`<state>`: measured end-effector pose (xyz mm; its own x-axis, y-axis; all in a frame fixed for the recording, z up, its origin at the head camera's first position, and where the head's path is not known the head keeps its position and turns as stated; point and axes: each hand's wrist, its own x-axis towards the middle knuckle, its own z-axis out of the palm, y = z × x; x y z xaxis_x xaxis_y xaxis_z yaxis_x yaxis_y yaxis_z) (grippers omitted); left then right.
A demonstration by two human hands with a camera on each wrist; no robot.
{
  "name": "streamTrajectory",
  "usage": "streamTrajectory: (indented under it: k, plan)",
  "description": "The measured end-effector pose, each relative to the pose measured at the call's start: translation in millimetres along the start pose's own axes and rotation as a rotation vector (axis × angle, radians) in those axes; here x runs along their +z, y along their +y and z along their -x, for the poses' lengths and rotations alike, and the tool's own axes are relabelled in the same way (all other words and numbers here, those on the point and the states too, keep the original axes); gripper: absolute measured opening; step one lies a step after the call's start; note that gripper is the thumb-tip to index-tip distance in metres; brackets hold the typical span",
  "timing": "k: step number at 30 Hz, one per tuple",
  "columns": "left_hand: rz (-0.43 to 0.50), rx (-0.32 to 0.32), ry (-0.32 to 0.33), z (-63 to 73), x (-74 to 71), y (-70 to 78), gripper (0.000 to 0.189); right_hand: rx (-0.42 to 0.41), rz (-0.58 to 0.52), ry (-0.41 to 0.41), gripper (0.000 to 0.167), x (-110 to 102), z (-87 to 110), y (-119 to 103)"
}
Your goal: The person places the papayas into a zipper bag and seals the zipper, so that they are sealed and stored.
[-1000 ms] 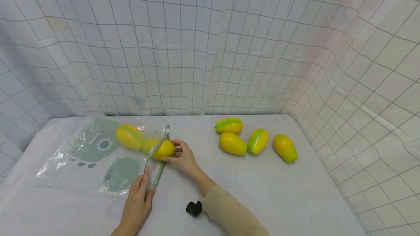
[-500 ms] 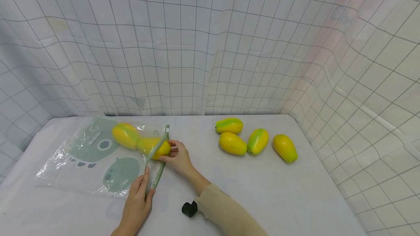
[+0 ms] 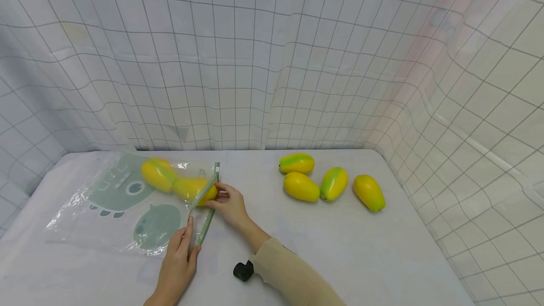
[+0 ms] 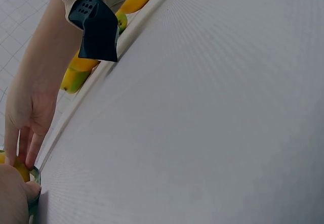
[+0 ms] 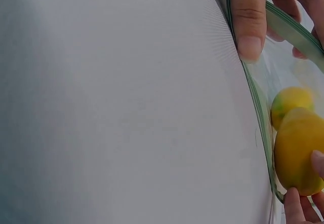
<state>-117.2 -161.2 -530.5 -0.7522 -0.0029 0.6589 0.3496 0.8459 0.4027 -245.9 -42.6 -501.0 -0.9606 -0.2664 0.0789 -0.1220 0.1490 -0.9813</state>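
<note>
A clear zip bag (image 3: pixel 159 225) with green dinosaur prints lies on the left of the table, its green-edged mouth facing right. At that mouth, my left hand (image 3: pixel 177 261) holds the lips apart, thumb on the near lip and fingers at the other. My right hand (image 3: pixel 231 207) grips the end of a yellow papaya (image 3: pixel 209 196) with thumb and fingers; most of this fruit is inside the bag. Deeper in, a second yellow-green papaya (image 3: pixel 158 174) touches its far end. The right wrist view shows the gripped papaya (image 5: pixel 298 148) just inside the green lip.
Several more papayas lie to the right on the white table: one at the back (image 3: pixel 297 162), others in front of and beside it, and a papaya (image 3: pixel 369 193) farthest right. A black wrist device (image 3: pixel 243 271) sits at the right sleeve. Grid-patterned curtains (image 3: pixel 272 84) enclose the table.
My right hand has moved left, sliding the gripped papaya farther into the bag. The papaya ahead of it has shifted left and slightly back. My left hand stays in place.
</note>
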Motion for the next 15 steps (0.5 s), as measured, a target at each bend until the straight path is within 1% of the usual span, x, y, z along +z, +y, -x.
streamTrajectory:
  k: [6, 8, 15]
  plan:
    - [0.0, -0.005, -0.005, 0.2, -0.6, 1.0, 0.091, -0.038, 0.016, 0.014, 0.047, 3.0, -0.7, 0.4]
    - [0.001, -0.005, -0.005, 0.1, -1.0, 1.4, 0.091, -0.036, 0.014, 0.024, 0.047, 4.3, -1.5, 0.9]
    - [0.021, 0.015, 0.016, -0.9, -1.0, 1.4, 0.089, -0.044, -0.007, 0.091, 0.044, 10.3, -5.0, 2.0]
